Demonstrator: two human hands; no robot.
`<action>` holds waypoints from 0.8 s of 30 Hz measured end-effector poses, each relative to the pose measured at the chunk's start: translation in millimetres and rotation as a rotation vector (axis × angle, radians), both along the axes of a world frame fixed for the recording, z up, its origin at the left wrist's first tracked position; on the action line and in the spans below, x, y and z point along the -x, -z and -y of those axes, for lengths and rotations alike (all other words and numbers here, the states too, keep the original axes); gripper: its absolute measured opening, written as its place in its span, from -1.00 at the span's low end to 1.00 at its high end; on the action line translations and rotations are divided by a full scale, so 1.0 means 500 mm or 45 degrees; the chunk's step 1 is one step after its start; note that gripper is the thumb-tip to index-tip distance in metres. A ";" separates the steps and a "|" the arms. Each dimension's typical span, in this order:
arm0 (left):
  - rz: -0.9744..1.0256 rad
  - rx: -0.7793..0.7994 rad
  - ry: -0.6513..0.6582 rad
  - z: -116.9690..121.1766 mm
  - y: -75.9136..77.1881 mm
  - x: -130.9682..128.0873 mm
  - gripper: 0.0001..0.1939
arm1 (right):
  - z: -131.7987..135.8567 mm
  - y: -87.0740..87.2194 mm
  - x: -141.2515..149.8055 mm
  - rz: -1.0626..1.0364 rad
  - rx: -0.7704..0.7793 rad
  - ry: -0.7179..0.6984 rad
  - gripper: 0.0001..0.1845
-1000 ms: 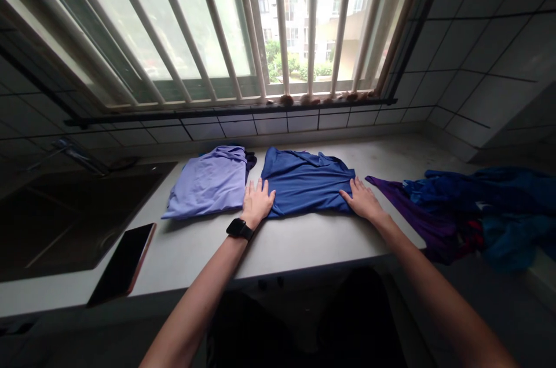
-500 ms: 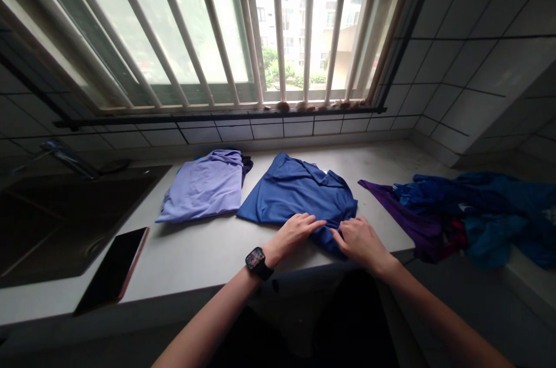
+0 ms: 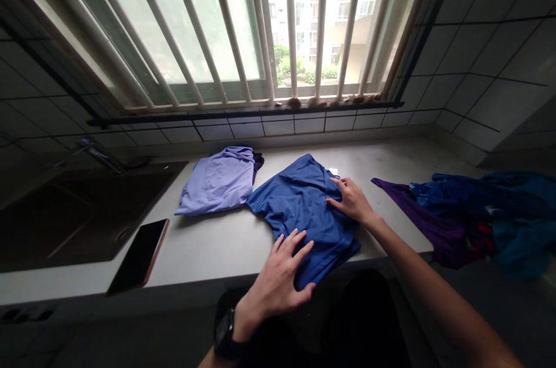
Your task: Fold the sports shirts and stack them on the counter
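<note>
Two open hands, gripping nothing: left hand (image 3: 275, 282) spread on the near edge of the blue shirt (image 3: 299, 211), right hand (image 3: 351, 201) flat on its far side, on the counter (image 3: 204, 246). I'd keep palms flat, smoothing outward without bunching cloth.
</note>
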State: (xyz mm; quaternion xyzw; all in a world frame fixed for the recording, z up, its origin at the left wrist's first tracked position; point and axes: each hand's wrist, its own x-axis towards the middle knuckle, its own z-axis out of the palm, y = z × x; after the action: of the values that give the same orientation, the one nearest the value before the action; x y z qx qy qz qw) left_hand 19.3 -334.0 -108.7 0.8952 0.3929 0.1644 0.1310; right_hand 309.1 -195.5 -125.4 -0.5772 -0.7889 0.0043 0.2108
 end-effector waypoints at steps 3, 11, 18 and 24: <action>-0.132 -0.097 0.027 0.022 0.044 -0.018 0.03 | -0.038 -0.015 -0.011 -0.015 0.109 0.059 -0.64; -0.219 -0.433 0.102 0.008 0.083 0.009 -0.27 | 0.006 -0.007 -0.047 0.001 -0.022 0.335 -0.45; -0.047 -0.495 0.250 -0.003 0.067 0.036 -0.59 | 0.115 0.033 -0.033 0.083 0.167 -0.402 -0.43; 0.287 -0.332 0.292 0.012 0.063 0.070 -0.64 | 0.234 0.035 -0.064 0.065 0.223 -0.536 -0.02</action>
State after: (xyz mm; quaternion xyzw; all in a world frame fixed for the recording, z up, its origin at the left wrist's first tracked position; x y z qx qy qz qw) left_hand -15.7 -340.0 -140.0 0.9194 0.2466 0.2970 0.0751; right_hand 341.1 -312.6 -143.0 -0.4158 -0.8937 0.1019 0.1342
